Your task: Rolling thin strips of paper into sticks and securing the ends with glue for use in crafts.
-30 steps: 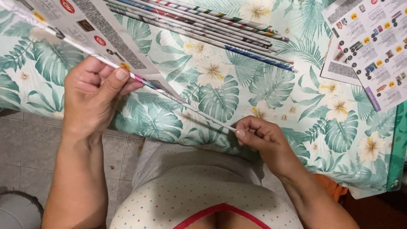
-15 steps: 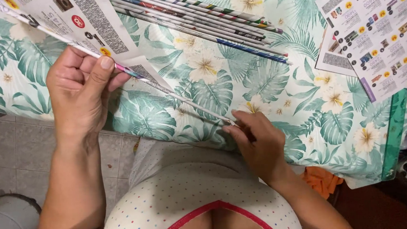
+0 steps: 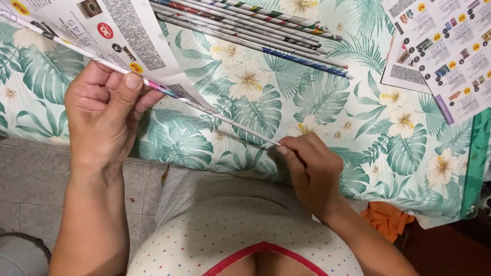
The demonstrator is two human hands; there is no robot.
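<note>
My left hand [image 3: 107,111] grips a partly rolled sheet of printed paper [image 3: 114,33], thumb pressed on the tight roll. The roll narrows into a thin paper tube [image 3: 222,118] that runs down to the right, above a cloth with green leaves and white flowers [image 3: 310,96]. My right hand [image 3: 310,171] pinches the thin end of that tube between thumb and fingers. Several finished paper tubes [image 3: 251,22] lie side by side on the cloth beyond my hands.
Loose printed leaflets [image 3: 453,35] lie at the top right of the cloth. The table's green edge [image 3: 475,161] drops off at the right. An orange cloth [image 3: 389,217] sits below it. Grey floor tiles [image 3: 21,181] show at the left.
The view has shifted slightly. My right hand has turned over at the tube's thin end, while my left hand keeps its hold on the rolled sheet.
</note>
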